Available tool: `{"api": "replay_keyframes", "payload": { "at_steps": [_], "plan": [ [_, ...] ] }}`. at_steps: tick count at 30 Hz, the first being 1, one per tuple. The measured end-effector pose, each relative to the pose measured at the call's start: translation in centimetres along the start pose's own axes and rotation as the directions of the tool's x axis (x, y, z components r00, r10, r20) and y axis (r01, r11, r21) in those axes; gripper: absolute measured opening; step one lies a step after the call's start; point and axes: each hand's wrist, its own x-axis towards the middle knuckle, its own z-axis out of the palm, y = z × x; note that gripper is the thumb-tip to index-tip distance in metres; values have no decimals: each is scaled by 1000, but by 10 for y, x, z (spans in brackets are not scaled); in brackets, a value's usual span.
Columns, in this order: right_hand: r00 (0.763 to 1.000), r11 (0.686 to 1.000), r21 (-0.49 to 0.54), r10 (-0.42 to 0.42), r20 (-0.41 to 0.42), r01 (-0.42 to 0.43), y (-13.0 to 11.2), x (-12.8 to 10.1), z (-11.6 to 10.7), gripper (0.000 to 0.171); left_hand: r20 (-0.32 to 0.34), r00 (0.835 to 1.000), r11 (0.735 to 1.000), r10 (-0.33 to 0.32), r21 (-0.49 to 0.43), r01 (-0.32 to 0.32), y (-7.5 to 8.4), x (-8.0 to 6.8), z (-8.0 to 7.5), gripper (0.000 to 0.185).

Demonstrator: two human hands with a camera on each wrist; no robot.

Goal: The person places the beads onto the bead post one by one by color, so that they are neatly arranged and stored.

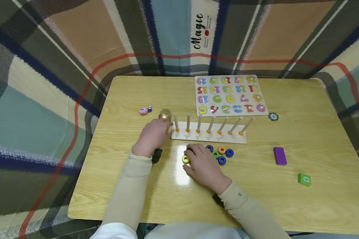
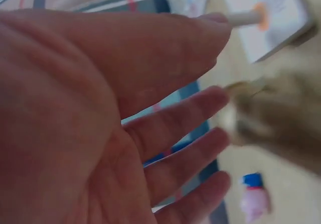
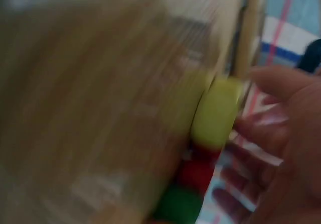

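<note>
A white peg board (image 1: 209,136) with several upright wooden pegs stands mid-table. My left hand (image 1: 152,136) lies at its left end. In the left wrist view this hand (image 2: 165,128) has straight fingers, and its tips are by a blurred golden object (image 2: 271,113). That golden object (image 1: 165,116) sits just beyond the hand. My right hand (image 1: 201,162) rests palm down before the board, its thumb beside a yellow-green ring (image 1: 185,159). In the right wrist view a yellow ring (image 3: 215,111), a red one (image 3: 198,171) and a green one (image 3: 180,206) lie by the fingers (image 3: 281,133).
Blue (image 1: 229,152), orange (image 1: 221,150) and green (image 1: 215,154) rings lie right of my right hand. A number puzzle board (image 1: 229,94) lies behind the pegs. A pink figure (image 1: 145,110), a green chip (image 1: 273,116), a purple block (image 1: 279,156) and a green block (image 1: 304,179) are scattered around.
</note>
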Motion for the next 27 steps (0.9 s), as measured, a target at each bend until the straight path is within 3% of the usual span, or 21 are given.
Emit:
{"api": "replay_keyframes", "payload": {
  "at_steps": [6, 11, 15, 18, 21, 27],
  "plan": [
    [999, 999, -18, 32, -35, -33, -1, 2, 7, 25, -17, 1000, 1000, 19, 16, -19, -2, -11, 29, 38],
    [991, 996, 83, 37, -129, -27, 2, 13, -4, 23, 18, 999, 999, 32, -28, -31, -6, -22, 47, 50],
    [961, 975, 217, 111, -254, -55, 5, 35, -30, 35, 40, 999, 998, 20, -67, -17, -8, -29, 57, 58],
    [930, 964, 253, 163, -329, -80, 4, 59, -49, 37, 23, 1000, 997, 17, -80, -15, -9, -30, 61, 60],
    [911, 964, 240, 196, -363, -112, 1, 81, -59, 35, 18, 1000, 996, 17, -86, -15, -10, -31, 64, 60],
    [907, 976, 151, 202, -369, -155, -8, 107, -57, 31, 31, 999, 997, 11, -79, -8, -13, -33, 67, 61]
  ]
}}
